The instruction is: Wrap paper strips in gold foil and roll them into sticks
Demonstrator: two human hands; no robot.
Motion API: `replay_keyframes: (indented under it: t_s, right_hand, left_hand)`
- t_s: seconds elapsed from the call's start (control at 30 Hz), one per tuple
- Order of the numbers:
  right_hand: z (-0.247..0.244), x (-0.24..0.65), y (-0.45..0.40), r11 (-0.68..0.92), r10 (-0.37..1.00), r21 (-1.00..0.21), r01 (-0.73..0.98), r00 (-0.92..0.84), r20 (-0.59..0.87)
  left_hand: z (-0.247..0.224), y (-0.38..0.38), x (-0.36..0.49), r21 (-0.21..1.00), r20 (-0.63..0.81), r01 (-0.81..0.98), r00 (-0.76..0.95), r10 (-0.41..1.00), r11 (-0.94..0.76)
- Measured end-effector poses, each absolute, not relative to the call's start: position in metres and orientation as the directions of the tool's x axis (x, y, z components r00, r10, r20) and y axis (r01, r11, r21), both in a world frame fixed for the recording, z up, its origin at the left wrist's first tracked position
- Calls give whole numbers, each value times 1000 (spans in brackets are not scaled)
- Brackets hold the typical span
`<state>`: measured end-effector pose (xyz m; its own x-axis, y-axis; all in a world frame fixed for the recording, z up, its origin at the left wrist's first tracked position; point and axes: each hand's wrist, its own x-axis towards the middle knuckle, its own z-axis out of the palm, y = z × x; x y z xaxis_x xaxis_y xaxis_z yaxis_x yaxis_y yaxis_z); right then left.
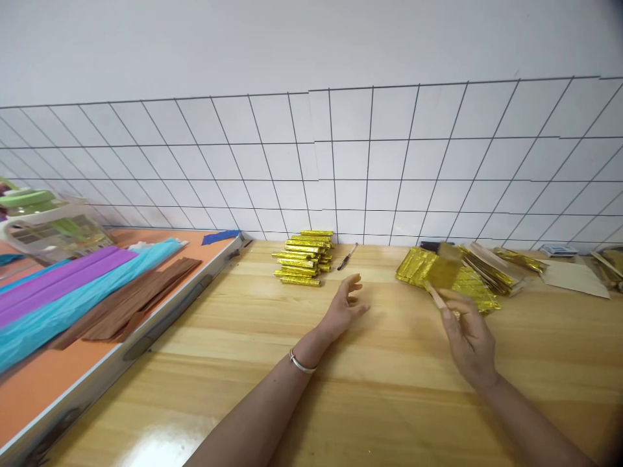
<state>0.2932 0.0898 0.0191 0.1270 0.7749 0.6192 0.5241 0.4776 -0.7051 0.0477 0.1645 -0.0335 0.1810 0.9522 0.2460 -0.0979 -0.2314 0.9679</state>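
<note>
My right hand [470,337], at the right of the table, pinches a thin tan strip [438,299] between thumb and fingers. A blurred gold foil piece [445,266] stands just above the strip; whether the two are joined I cannot tell. Beneath and beside this hand lie creased gold foil sheets [413,267], partly hidden by it. My left hand [344,308] hovers over the wood with fingers apart and nothing in them, a bangle on its wrist. Near it lie a stack of gold foil rolls [304,258] and a dark pen [346,257].
Along the right back lie more foil bundles [489,266], a tan card [574,279] and a small box [559,250]. At left, an orange-topped board [121,370] bears purple, turquoise and brown crepe paper and a clear green-lidded container [53,227]. A gridded wall closes off the back.
</note>
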Motion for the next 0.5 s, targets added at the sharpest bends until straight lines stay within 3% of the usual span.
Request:
replay_keyframes:
  t_s: [0.1, 0.23, 0.33, 0.5]
  right_hand:
    - [24, 263, 72, 341, 931, -932, 125, 92, 353]
    - [15, 249, 72, 193, 981, -954, -229, 22, 193]
    - [1, 254, 84, 127, 991, -942, -310, 4, 132]
    - [-18, 272, 101, 3, 1000, -972, -234, -26, 9]
  left_hand:
    - [-26, 158, 48, 963, 235, -186, 230, 944, -194]
    - [-22, 155, 49, 921, 153, -388, 293, 944, -29]
    - [-21, 158, 47, 899, 88, -433, 323, 942, 64]
    - [-22, 170, 30, 953, 19, -297, 270, 963, 65]
